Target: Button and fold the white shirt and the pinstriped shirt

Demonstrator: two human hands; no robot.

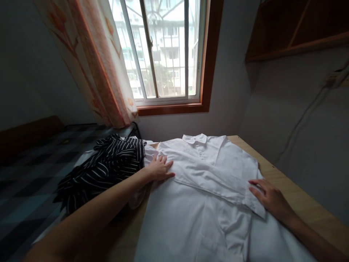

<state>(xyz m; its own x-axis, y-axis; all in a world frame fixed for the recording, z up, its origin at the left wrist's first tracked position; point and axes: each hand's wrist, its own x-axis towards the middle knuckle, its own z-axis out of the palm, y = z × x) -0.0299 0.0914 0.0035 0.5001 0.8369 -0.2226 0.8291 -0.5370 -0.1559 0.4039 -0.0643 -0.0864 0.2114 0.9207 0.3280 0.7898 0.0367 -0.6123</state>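
A white collared shirt (201,189) lies flat on a wooden table (289,193), collar toward the window, with one sleeve folded across its front. My left hand (159,168) rests flat on the shirt's left shoulder, fingers stretched out. My right hand (268,198) lies flat on the shirt's right edge beside the folded sleeve's cuff, fingers spread. Neither hand holds anything.
A black-and-white striped garment (106,167) is heaped at the table's left end. Beyond it lies a bed with a dark chequered cover (35,167). A window (163,51) with a patterned curtain (98,62) is behind, a wooden shelf (297,32) on the right wall.
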